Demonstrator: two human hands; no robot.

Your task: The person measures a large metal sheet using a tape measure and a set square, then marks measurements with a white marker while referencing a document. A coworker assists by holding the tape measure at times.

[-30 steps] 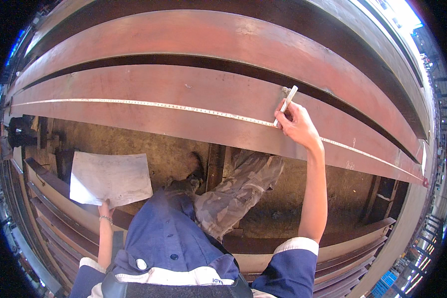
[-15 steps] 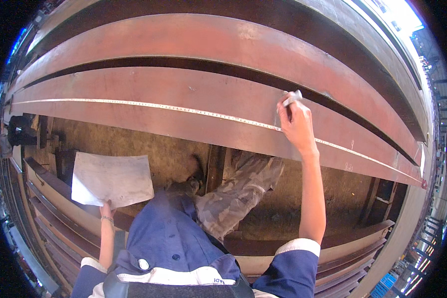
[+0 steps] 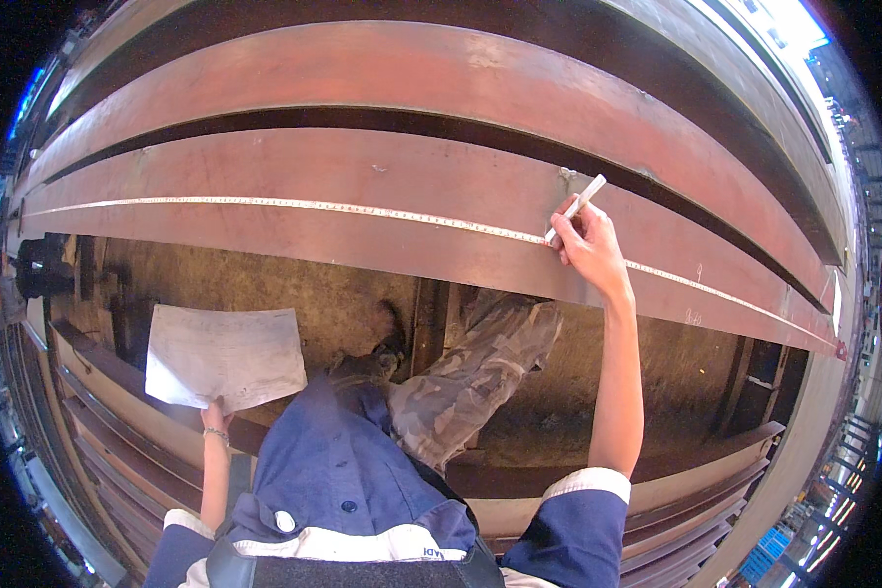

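In my right hand [image 3: 588, 245] is a white marking stick [image 3: 588, 194], pinched like a pen, its lower tip at the tape measure's edge. The tape measure [image 3: 392, 213] runs stretched along a reddish-brown steel beam [image 3: 294, 167], from the far left to the right end. Chalk-like marks show on the beam to the right of my hand. My left hand [image 3: 216, 407] grips the lower edge of a sheet of paper [image 3: 227, 355], held low on the left; most of its fingers are hidden behind the sheet.
A second reddish beam [image 3: 363, 67] lies parallel beyond a dark gap. Several more steel sections [image 3: 132, 441] are stacked behind me on both sides. My legs in camouflage trousers [image 3: 470, 382] stand between them. A blue crate [image 3: 764, 554] sits at the lower right.
My right hand has shifted slightly down toward the tape measure, and the marking stick has swung to a steeper slant, its tip now at the tape. The left hand and paper barely moved.
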